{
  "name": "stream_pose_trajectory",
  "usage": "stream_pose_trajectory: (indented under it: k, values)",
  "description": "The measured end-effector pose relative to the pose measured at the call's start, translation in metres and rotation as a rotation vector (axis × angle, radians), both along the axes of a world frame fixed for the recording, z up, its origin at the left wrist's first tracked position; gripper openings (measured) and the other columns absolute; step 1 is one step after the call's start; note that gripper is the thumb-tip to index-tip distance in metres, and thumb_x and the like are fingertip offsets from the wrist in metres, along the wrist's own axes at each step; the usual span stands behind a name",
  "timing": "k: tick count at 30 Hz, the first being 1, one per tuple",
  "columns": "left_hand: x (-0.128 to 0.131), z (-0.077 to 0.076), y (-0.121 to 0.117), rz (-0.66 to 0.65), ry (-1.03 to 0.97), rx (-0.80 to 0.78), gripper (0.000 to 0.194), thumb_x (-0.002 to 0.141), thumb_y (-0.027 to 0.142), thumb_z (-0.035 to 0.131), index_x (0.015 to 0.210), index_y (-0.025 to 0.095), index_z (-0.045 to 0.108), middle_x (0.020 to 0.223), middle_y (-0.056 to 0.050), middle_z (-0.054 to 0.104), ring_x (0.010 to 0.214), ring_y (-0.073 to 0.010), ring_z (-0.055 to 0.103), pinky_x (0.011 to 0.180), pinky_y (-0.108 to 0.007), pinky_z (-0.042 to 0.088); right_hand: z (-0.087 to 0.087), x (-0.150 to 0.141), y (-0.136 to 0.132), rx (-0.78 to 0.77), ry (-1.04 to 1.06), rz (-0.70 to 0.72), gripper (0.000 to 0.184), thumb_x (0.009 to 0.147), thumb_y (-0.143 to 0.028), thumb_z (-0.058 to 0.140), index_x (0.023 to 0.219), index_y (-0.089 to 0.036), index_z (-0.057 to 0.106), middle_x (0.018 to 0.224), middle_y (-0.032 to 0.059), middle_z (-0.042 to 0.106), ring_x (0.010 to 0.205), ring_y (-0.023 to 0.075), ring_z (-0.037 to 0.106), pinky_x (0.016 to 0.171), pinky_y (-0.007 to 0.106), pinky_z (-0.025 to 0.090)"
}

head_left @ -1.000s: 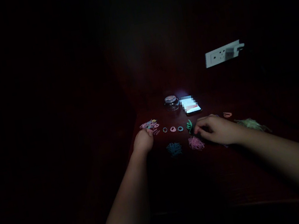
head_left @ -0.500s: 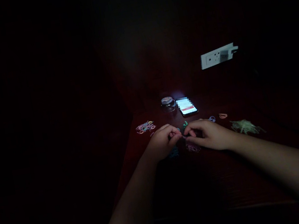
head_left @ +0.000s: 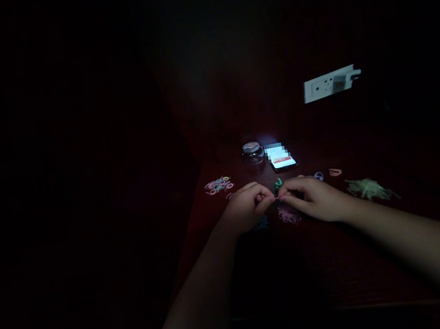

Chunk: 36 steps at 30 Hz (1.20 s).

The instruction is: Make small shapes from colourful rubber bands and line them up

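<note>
My left hand (head_left: pixel 251 204) and my right hand (head_left: pixel 311 196) meet fingertip to fingertip above the dark red table. Between their pinched thumbs and forefingers a thin pinkish elastic band (head_left: pixel 276 198) runs taut, each hand closed on one end. Just below the fingertips lies a small heap of purple bands (head_left: pixel 288 215). Blue bands (head_left: pixel 261 223) show partly from under my left hand. Behind the fingertips sits a green band (head_left: pixel 278 183). The dim light hides finer detail.
Mixed coloured bands (head_left: pixel 219 185) lie at the left, pale green ones (head_left: pixel 371 189) at the right. Purple (head_left: pixel 318 176) and orange bands (head_left: pixel 335 172) rest behind my right hand. Farther back stand a lidded clear jar (head_left: pixel 253 154) and a lit phone (head_left: pixel 281 157). A socket strip (head_left: pixel 331 83) is on the wall.
My right thumb and forefinger have closed together on the band, which is now stretched straight between both hands. The whole view has shifted slightly, so things appear farther right.
</note>
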State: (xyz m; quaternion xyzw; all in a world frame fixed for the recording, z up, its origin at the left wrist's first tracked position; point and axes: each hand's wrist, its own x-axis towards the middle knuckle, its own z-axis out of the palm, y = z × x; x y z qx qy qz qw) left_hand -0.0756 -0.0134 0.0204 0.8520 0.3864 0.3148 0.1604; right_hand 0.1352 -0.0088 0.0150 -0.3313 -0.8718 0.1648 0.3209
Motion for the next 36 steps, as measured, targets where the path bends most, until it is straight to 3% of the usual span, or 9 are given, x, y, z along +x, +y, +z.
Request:
stream_pose_trajectory:
  k: [25,36]
  values:
    - [-0.0044,-0.0044,0.0029,0.032,-0.012,0.0,0.015,0.088,0.028,0.054,0.084,0.017,0.062,0.083,-0.002,0.058,0.075,-0.0131,0.052,0.067,-0.024,0.042,0.0002,0.0086,0.0058,-0.009,0.03,-0.08,0.021,0.089,-0.03,0.049,0.078,-0.018,0.062,0.07,0.0023,0.063,0.065,0.0155,0.055,0.06,0.028,0.04]
    - [-0.0044,-0.0052,0.0039,0.019,-0.026,0.0,0.012,0.087,0.026,0.056,0.082,0.016,0.062,0.082,-0.001,0.057,0.072,-0.0118,0.052,0.065,-0.023,0.041,-0.0004,0.0049,0.0017,-0.01,0.039,0.005,0.016,0.087,-0.028,0.054,0.081,-0.018,0.064,0.067,0.0006,0.057,0.062,0.0136,0.051,0.06,0.028,0.039]
